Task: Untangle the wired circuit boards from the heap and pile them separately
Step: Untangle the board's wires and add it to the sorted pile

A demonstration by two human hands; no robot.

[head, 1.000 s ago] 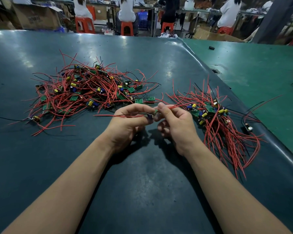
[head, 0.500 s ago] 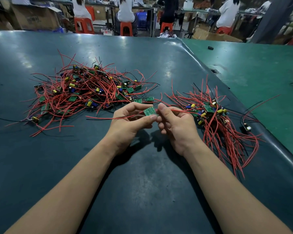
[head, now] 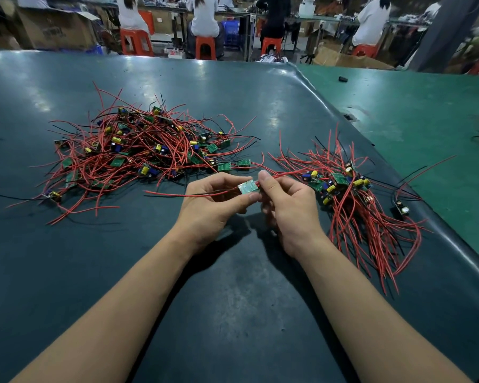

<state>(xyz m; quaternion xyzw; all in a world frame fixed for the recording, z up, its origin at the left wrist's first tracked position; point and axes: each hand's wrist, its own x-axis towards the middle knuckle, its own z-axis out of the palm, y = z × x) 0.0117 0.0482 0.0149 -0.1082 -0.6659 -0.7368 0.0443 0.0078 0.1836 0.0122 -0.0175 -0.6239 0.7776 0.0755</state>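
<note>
A small green circuit board (head: 248, 187) with red and black wires is held between both hands above the dark table (head: 233, 286). My left hand (head: 210, 205) pinches its left end, with its wires trailing leftward. My right hand (head: 288, 208) pinches its right end between thumb and fingers. The tangled heap (head: 138, 150) of boards and red wires lies to the left, beyond my left hand. A combed pile (head: 351, 194) of boards with wires fanned toward me lies to the right of my right hand.
One loose board (head: 400, 208) lies near the dark mat's right edge. A green table (head: 426, 128) adjoins on the right with a small black part (head: 343, 78) on it. People sit on orange stools at benches beyond the far edge.
The board has turned in my fingers so its flat green face shows upward. Both hands have stayed at the same spot.
</note>
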